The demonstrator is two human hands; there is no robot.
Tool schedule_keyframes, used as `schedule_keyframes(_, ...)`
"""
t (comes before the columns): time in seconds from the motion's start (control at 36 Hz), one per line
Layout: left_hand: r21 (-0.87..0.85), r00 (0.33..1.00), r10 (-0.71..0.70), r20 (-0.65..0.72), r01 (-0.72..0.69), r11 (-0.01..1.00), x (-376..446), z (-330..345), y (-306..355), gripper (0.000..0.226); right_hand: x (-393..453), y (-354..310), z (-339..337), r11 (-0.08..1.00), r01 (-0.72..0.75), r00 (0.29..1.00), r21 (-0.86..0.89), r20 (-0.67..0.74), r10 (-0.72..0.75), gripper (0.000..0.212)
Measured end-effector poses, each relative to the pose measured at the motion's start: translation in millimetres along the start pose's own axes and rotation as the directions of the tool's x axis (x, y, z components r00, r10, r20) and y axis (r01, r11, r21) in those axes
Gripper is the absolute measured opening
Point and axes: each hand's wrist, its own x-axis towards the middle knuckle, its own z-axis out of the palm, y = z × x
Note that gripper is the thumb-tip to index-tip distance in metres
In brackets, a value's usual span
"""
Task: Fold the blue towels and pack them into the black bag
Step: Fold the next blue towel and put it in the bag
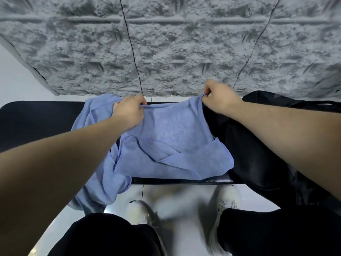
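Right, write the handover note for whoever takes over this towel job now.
Left hand and right hand each pinch a far corner of the top blue towel, near half lying on the black bench.
Second blue towel lies crumpled beneath it, hanging off the front edge.
Black bag lies to the right; its inside is not visible.
Done: no finished fold visible.
Left: fold both, pack them.

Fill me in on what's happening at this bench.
A person stands at a black bench folding a blue towel. The left hand and right hand each pinch its far edge, the near part lying rumpled. Another blue towel droops off the front. The black bag lies to the right, nothing packed visibly.
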Motion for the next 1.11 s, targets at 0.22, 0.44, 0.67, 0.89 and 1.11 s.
schedule_keyframes(0.22, -0.010, 1.000, -0.013, -0.010, 0.012, 1.000, 6, 0, -10, 0.019, 9, 10, 1, 0.992, -0.124, 0.992, 0.018, -0.024, 0.125, 0.014)
schedule_keyframes(0.44, -0.001, 0.999, -0.024, -0.033, 0.024, 1.000, 13, 2, -12, 0.018, 18, 15, 0, 0.978, -0.145, 0.988, -0.147, 0.038, 0.152, 0.025)
schedule_keyframes(0.67, -0.004, 0.997, -0.016, -0.072, 0.016, 1.000, 9, 0, -9, 0.020, 16, 9, -1, 0.991, -0.102, 0.994, 0.087, -0.032, 0.105, 0.030)
schedule_keyframes(0.89, -0.042, 0.999, -0.048, -0.024, 0.047, 0.998, 7, -5, -10, 0.030, -3, 3, 3, 0.999, -0.011, 0.996, 0.042, 0.087, 0.007, 0.053)
schedule_keyframes(1.11, -0.005, 1.000, -0.018, -0.025, 0.017, 1.000, 10, 0, -13, 0.025, 4, -2, -8, 0.849, -0.452, 0.868, 0.274, 0.355, 0.348, 0.028)
